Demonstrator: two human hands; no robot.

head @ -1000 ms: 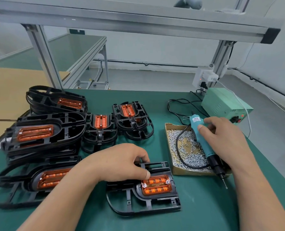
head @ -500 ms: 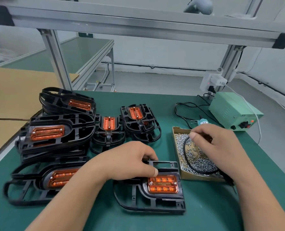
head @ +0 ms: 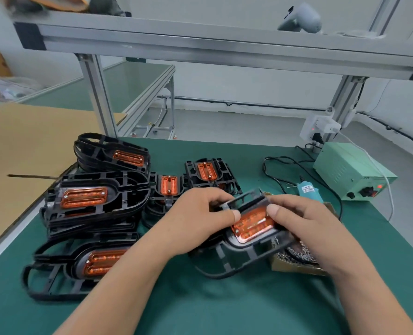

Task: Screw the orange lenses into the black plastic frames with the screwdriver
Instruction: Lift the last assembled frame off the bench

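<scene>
A black plastic frame (head: 234,256) with an orange lens (head: 252,224) is lifted and tilted above the green mat, blurred by motion. My left hand (head: 200,216) grips its far left edge, thumb on top. My right hand (head: 304,223) pinches its right side, thumb at the lens's upper corner. The blue electric screwdriver (head: 308,191) lies behind my right hand, partly hidden, held by neither hand.
Stacks of black frames (head: 96,201) with orange lenses fill the left of the mat, with more frames (head: 209,174) behind my hands. A cardboard tray of screws (head: 297,258) sits under my right wrist. A green power box (head: 352,172) and cables stand at the back right.
My right hand has let go of the screwdriver and moved left onto the frame. Both hands have raised and tilted the frame off the mat.
</scene>
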